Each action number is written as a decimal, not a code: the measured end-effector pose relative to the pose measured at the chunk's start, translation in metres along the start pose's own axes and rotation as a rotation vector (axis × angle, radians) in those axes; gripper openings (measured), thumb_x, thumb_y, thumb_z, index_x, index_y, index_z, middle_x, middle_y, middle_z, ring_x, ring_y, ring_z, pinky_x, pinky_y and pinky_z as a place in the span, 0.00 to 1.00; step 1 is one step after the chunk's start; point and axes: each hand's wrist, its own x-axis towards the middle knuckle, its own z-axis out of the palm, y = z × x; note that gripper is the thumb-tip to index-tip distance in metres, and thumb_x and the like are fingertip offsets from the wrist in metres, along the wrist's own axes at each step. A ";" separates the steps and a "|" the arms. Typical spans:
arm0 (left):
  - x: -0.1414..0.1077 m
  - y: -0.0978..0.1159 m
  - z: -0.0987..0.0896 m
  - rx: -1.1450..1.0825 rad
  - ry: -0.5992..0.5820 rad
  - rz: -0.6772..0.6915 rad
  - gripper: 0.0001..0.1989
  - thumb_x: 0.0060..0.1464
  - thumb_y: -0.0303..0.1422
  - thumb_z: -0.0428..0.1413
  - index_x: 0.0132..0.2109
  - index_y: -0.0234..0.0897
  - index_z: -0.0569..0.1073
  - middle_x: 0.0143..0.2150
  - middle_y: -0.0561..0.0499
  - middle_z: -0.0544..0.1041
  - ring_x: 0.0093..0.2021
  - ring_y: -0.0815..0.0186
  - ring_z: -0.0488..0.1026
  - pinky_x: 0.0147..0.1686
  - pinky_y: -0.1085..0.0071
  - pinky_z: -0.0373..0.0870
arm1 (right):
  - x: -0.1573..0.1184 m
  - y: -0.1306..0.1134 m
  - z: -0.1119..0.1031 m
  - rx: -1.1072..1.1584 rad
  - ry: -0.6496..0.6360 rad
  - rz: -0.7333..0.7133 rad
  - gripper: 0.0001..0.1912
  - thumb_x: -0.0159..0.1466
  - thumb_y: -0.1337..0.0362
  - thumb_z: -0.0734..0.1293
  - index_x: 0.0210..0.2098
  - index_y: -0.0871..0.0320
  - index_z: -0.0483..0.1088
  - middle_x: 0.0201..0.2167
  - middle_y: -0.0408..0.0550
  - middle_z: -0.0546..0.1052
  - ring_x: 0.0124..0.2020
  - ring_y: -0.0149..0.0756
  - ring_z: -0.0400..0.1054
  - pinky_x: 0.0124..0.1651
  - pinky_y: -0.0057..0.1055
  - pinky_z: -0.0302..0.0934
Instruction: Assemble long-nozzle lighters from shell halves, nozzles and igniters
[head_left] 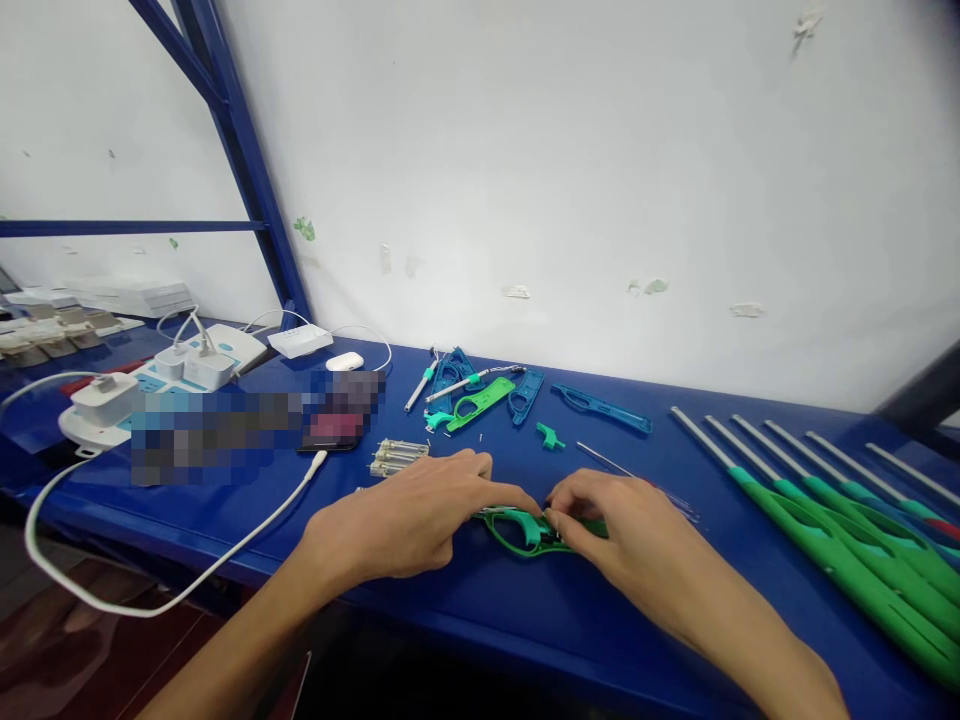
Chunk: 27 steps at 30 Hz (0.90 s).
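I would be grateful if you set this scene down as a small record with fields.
Surface: blue table
Left hand: over one end of the green casing, index finger pointing at its middle
Right hand: fingers drawn together at the casing; what they pinch, if anything, is hidden
Between hands: a teal trigger within the casing
Beyond hands: blue shells, a light-green shell
Far right: a row of green lighters with metal rods
Far left: power strip
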 end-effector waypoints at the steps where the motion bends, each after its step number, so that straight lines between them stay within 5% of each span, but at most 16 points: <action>1: 0.000 0.000 0.000 0.001 -0.005 -0.001 0.49 0.50 0.10 0.46 0.68 0.66 0.62 0.50 0.50 0.70 0.48 0.59 0.73 0.49 0.64 0.70 | 0.000 0.000 0.000 0.002 -0.003 0.002 0.10 0.68 0.63 0.64 0.34 0.48 0.77 0.35 0.38 0.82 0.34 0.36 0.74 0.36 0.32 0.59; 27: 0.002 0.001 0.004 0.025 0.007 0.005 0.51 0.46 0.10 0.45 0.69 0.64 0.62 0.51 0.47 0.70 0.54 0.53 0.72 0.52 0.55 0.72 | -0.001 0.002 0.000 0.030 -0.020 0.027 0.13 0.73 0.56 0.61 0.37 0.47 0.76 0.37 0.38 0.81 0.37 0.35 0.74 0.39 0.33 0.60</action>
